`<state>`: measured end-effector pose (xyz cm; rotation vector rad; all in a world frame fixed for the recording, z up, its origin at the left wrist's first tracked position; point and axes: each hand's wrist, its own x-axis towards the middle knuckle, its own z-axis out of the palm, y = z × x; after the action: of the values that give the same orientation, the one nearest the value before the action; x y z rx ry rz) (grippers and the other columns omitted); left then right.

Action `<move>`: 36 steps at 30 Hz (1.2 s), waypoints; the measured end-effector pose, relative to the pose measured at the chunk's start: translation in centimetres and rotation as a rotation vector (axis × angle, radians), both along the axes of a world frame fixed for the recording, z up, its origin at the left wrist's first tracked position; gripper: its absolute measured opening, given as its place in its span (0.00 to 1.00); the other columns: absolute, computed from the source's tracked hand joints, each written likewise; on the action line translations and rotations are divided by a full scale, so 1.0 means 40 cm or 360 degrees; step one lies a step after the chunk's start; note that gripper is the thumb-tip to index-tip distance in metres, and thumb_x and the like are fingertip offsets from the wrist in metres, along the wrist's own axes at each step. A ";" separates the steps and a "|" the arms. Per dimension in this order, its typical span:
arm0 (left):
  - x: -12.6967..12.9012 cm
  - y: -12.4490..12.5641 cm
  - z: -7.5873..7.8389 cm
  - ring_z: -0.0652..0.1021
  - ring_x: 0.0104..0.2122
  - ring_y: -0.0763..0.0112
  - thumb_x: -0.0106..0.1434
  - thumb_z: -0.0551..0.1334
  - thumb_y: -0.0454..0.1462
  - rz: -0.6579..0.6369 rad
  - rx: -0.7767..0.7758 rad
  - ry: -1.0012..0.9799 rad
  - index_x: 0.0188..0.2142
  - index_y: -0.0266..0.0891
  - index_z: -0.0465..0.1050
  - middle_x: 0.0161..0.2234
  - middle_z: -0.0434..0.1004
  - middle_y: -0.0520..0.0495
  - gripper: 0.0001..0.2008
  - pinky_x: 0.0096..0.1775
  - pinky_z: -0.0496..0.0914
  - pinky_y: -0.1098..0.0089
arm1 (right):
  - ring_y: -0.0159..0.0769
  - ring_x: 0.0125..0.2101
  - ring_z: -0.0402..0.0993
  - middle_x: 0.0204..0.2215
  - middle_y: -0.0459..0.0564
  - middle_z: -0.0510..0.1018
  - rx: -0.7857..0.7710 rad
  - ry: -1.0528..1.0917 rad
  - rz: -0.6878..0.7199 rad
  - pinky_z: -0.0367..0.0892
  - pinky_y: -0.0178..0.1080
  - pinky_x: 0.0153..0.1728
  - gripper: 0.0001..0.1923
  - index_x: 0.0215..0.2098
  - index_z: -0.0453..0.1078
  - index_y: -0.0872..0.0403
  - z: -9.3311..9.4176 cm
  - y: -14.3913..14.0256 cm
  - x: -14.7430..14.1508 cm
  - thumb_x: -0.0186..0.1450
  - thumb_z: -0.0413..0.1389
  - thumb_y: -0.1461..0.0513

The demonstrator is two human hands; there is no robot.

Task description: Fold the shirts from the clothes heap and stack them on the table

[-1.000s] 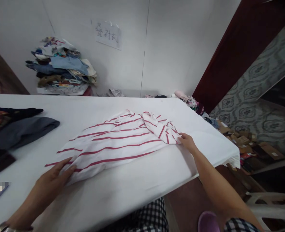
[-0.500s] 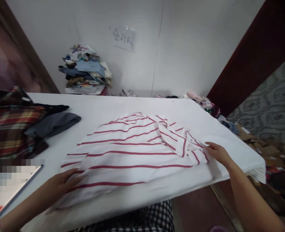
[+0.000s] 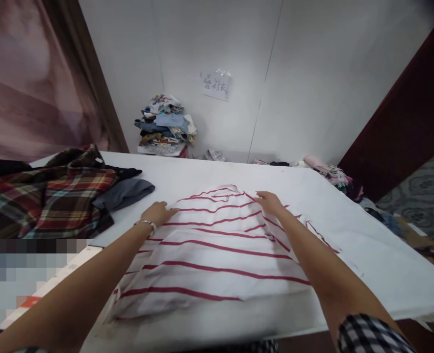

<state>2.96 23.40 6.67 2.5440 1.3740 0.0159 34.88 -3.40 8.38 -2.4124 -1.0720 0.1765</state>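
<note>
The left hand (image 3: pixel 158 212) lies flat, fingers spread, on the far left edge of the striped shirt (image 3: pixel 217 250). The right hand (image 3: pixel 270 202) presses flat on its far right part, near the collar. The shirt lies in the middle of the white table (image 3: pixel 367 255). This looks like smoothing before a fold; next comes a grip on soft, thin cloth. A thick plaid shirt (image 3: pixel 51 196) sits left.

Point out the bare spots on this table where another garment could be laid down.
Bare table runs along the far edge, between the striped shirt and the wall. More lies right of the shirt toward the table's right edge. The left is crowded: plaid garment and grey garment, close beside the left hand.
</note>
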 end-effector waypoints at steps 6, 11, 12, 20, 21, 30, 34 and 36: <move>0.070 0.012 0.007 0.78 0.40 0.61 0.56 0.57 0.44 -0.0121 0.0035 -0.0159 0.36 0.39 0.76 0.39 0.80 0.41 0.15 0.37 0.68 0.70 | 0.51 0.48 0.72 0.47 0.61 0.76 -0.0231 0.0027 -0.0077 0.65 0.45 0.45 0.32 0.57 0.64 0.54 -0.050 0.162 0.018 0.56 0.60 0.53; 0.071 0.041 0.069 0.76 0.44 0.56 0.63 0.48 0.47 -0.0004 0.0267 -0.0325 0.44 0.40 0.72 0.43 0.78 0.40 0.20 0.40 0.67 0.65 | 0.46 0.47 0.72 0.41 0.56 0.79 -0.0191 -0.0024 -0.0198 0.64 0.41 0.45 0.13 0.43 0.73 0.51 -0.056 0.202 0.053 0.61 0.55 0.58; 0.074 0.053 0.075 0.76 0.44 0.56 0.63 0.48 0.47 0.0031 0.0290 -0.0348 0.44 0.40 0.72 0.43 0.78 0.39 0.20 0.40 0.67 0.64 | 0.46 0.48 0.71 0.43 0.56 0.78 -0.0141 -0.0049 -0.0251 0.64 0.41 0.46 0.15 0.46 0.72 0.51 -0.051 0.205 0.062 0.63 0.52 0.58; 0.085 0.065 0.036 0.75 0.47 0.59 0.64 0.50 0.46 -0.0087 0.0159 -0.0449 0.54 0.34 0.66 0.52 0.72 0.37 0.25 0.47 0.67 0.64 | 0.41 0.52 0.69 0.55 0.54 0.71 0.0129 -0.0015 -0.0115 0.62 0.41 0.53 0.26 0.59 0.62 0.55 -0.041 0.174 0.039 0.63 0.52 0.58; 0.073 0.046 0.029 0.75 0.47 0.61 0.64 0.51 0.47 -0.0164 0.0139 -0.0453 0.52 0.36 0.68 0.52 0.72 0.39 0.23 0.48 0.67 0.65 | 0.41 0.53 0.68 0.55 0.52 0.71 0.0206 -0.0024 -0.0019 0.62 0.42 0.53 0.23 0.57 0.65 0.53 -0.042 0.150 0.022 0.63 0.52 0.58; -0.047 -0.127 -0.063 0.69 0.55 0.57 0.61 0.56 0.48 -0.1057 0.0110 -0.0441 0.52 0.40 0.70 0.55 0.70 0.40 0.23 0.57 0.61 0.58 | 0.46 0.48 0.72 0.48 0.52 0.77 0.0444 -0.0011 -0.0210 0.67 0.46 0.47 0.21 0.48 0.73 0.50 -0.040 -0.267 -0.067 0.62 0.52 0.50; -0.021 -0.127 -0.068 0.73 0.48 0.58 0.59 0.56 0.43 -0.1115 0.0199 -0.0422 0.41 0.39 0.73 0.47 0.75 0.39 0.14 0.53 0.64 0.59 | 0.47 0.51 0.70 0.50 0.54 0.76 0.0329 -0.0025 -0.0394 0.66 0.46 0.49 0.24 0.49 0.72 0.52 -0.060 -0.417 -0.086 0.61 0.52 0.48; -0.005 -0.132 -0.050 0.74 0.43 0.60 0.59 0.55 0.41 -0.1151 0.0198 -0.0395 0.33 0.40 0.71 0.41 0.76 0.41 0.09 0.48 0.67 0.62 | 0.46 0.51 0.70 0.51 0.53 0.75 0.0262 -0.0008 -0.0405 0.67 0.46 0.48 0.24 0.51 0.71 0.51 -0.067 -0.455 -0.100 0.62 0.52 0.48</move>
<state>2.74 18.14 4.66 2.8658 0.3307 0.2780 30.89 -21.61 5.70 -2.3725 -0.7408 -0.0042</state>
